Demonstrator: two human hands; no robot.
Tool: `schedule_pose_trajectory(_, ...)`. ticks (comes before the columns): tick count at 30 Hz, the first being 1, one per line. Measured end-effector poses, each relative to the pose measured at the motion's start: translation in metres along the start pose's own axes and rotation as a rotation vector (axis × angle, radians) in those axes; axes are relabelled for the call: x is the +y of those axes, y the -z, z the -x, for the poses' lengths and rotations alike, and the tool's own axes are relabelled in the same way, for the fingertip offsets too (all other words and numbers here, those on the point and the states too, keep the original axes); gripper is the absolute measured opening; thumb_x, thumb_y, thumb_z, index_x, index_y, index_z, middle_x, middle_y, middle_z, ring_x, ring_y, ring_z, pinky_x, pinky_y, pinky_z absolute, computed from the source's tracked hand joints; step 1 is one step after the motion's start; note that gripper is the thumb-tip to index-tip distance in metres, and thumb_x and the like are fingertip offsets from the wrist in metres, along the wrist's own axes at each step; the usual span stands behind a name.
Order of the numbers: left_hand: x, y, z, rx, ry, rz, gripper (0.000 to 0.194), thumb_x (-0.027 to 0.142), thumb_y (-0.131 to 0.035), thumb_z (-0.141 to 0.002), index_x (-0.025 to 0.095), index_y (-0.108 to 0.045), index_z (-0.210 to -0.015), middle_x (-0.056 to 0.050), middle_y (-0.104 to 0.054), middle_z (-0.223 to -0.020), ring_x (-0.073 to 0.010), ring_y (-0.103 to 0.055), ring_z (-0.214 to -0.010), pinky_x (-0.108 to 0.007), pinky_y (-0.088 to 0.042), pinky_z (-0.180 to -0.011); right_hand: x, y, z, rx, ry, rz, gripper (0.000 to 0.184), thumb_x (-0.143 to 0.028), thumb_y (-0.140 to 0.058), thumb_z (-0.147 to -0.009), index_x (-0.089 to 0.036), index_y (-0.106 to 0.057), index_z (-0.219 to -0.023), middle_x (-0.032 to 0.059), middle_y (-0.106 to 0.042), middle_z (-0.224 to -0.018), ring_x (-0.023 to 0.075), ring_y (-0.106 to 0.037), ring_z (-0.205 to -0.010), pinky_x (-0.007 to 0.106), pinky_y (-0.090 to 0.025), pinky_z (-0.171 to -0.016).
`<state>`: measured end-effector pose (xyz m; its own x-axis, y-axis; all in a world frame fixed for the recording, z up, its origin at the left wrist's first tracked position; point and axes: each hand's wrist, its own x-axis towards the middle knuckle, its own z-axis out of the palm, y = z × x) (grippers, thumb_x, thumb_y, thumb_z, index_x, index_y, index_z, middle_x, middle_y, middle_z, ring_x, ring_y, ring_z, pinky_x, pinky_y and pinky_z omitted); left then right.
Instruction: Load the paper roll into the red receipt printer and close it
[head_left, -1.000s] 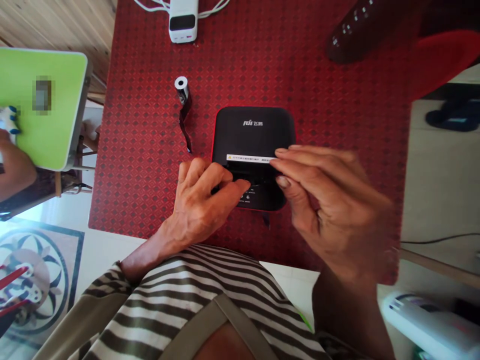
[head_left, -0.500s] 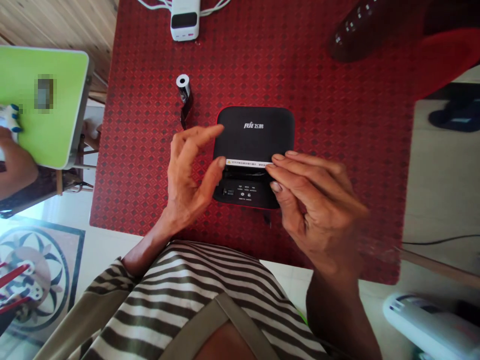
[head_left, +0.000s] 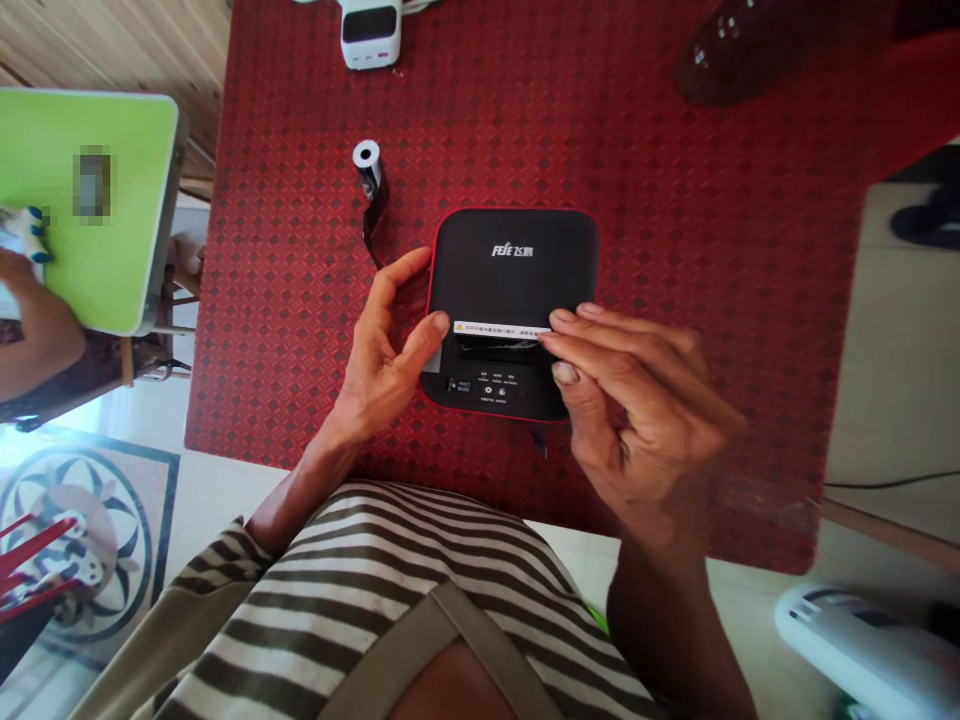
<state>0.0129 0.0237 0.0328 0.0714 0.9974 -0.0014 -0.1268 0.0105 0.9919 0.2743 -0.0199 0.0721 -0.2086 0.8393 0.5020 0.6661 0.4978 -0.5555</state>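
A black receipt printer [head_left: 517, 285] with a thin red edge and white lettering lies on the red table. A white warning strip [head_left: 491, 329] crosses its top, just above a dark slot [head_left: 487, 346]. My left hand [head_left: 390, 355] grips the printer's left side, thumb on the top edge and fingers along the side. Over the right side, my right hand [head_left: 637, 400] is closed, its fingertips on the right end of the strip and its thumb just below. Those fingers hide the strip's right end. Behind my left hand stands a small paper roll [head_left: 367, 165] with a dark tail unwound.
At the back sits a white power bank [head_left: 371, 35] with cables. A dark bottle [head_left: 739, 50] lies at the back right. To the left, a person's arm [head_left: 37, 320] rests at a green table [head_left: 127, 260]. A white appliance [head_left: 870, 640] stands at lower right.
My left hand has closed in on the printer's left side, its raised fingers lowered to the edge. The right hand stays at the strip. The view has shifted slightly.
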Motion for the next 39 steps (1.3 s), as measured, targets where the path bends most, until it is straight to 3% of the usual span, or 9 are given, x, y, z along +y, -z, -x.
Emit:
schedule_pose_trajectory(2,0.001,0.001,0.004,0.002,0.008,-0.008,0.066,0.07,-0.099,-0.114,0.042,-0.077,-0.168,-0.006,-0.081,-0.179,-0.0448,-0.073,-0.173,-0.067,-0.064,-0.147,0.0,0.001,-0.001,0.013,-0.002,-0.03,0.041,-0.012,-0.077,-0.123,-0.035,-0.091,-0.155,0.0069,-0.098,-0.149,0.0343,-0.094,-0.142,0.06,-0.077,-0.123)
schedule_pose_trajectory(5,0.005,0.005,0.014,-0.022,0.03,-0.016,0.062,0.068,-0.095,-0.118,0.04,-0.078,-0.171,-0.005,-0.082,-0.179,-0.0428,-0.076,-0.171,-0.064,-0.066,-0.146,-0.002,0.003,0.002,0.135,-0.023,-0.071,0.041,-0.019,-0.078,-0.124,-0.038,-0.09,-0.158,0.0054,-0.099,-0.147,0.0334,-0.096,-0.137,0.057,-0.077,-0.119)
schedule_pose_trajectory(7,0.007,0.009,0.021,-0.05,0.022,-0.018,0.062,0.064,-0.095,-0.119,0.039,-0.078,-0.174,-0.006,-0.082,-0.181,-0.043,-0.075,-0.174,-0.064,-0.067,-0.146,-0.006,0.003,0.006,0.196,-0.089,-0.05,0.042,-0.022,-0.079,-0.124,-0.042,-0.09,-0.159,0.0041,-0.099,-0.145,0.0326,-0.097,-0.132,0.056,-0.078,-0.117)
schedule_pose_trajectory(10,0.004,0.014,0.026,-0.081,-0.018,-0.013,0.068,0.06,-0.099,-0.116,0.038,-0.077,-0.177,-0.009,-0.079,-0.184,-0.0451,-0.075,-0.175,-0.066,-0.065,-0.147,-0.011,-0.001,0.016,0.185,-0.229,-0.02,0.037,-0.028,-0.08,-0.125,-0.045,-0.091,-0.157,0.0039,-0.099,-0.142,0.0328,-0.097,-0.127,0.055,-0.079,-0.112)
schedule_pose_trajectory(16,0.002,0.014,0.024,-0.088,-0.03,0.004,0.067,0.057,-0.099,-0.115,0.038,-0.078,-0.175,-0.009,-0.082,-0.181,-0.0427,-0.076,-0.172,-0.067,-0.062,-0.149,-0.01,-0.014,0.031,0.255,-0.4,-0.014,0.043,-0.049,-0.076,-0.127,-0.043,-0.082,-0.169,0.0105,-0.095,-0.147,0.0344,-0.097,-0.118,0.056,-0.083,-0.096)
schedule_pose_trajectory(23,-0.012,0.007,0.025,-0.031,-0.034,0.061,0.074,0.06,-0.101,-0.109,0.044,-0.077,-0.177,-0.003,-0.082,-0.18,-0.0388,-0.077,-0.169,-0.06,-0.062,-0.146,-0.007,-0.011,0.034,0.211,-0.406,0.018,0.04,-0.049,-0.086,-0.121,-0.03,-0.092,-0.156,0.0109,-0.099,-0.129,0.0319,-0.099,-0.107,0.049,-0.084,-0.096)
schedule_pose_trajectory(27,-0.021,0.004,0.019,-0.03,-0.067,0.099,0.074,0.061,-0.102,-0.106,0.044,-0.078,-0.174,-0.004,-0.084,-0.174,-0.0415,-0.079,-0.165,-0.061,-0.064,-0.142,-0.002,-0.014,0.034,0.223,-0.392,0.046,0.045,-0.057,-0.083,-0.12,-0.031,-0.092,-0.156,0.012,-0.099,-0.121,0.0323,-0.098,-0.098,0.047,-0.083,-0.089)
schedule_pose_trajectory(39,-0.016,-0.005,0.02,0.026,-0.006,0.133,0.074,0.061,-0.103,-0.102,0.038,-0.075,-0.167,-0.006,-0.087,-0.164,-0.0376,-0.083,-0.152,-0.054,-0.069,-0.127,-0.003,-0.014,0.038,0.164,-0.385,0.097,0.046,-0.052,-0.076,-0.122,-0.032,-0.087,-0.162,0.0142,-0.098,-0.127,0.0351,-0.098,-0.105,0.05,-0.084,-0.093)
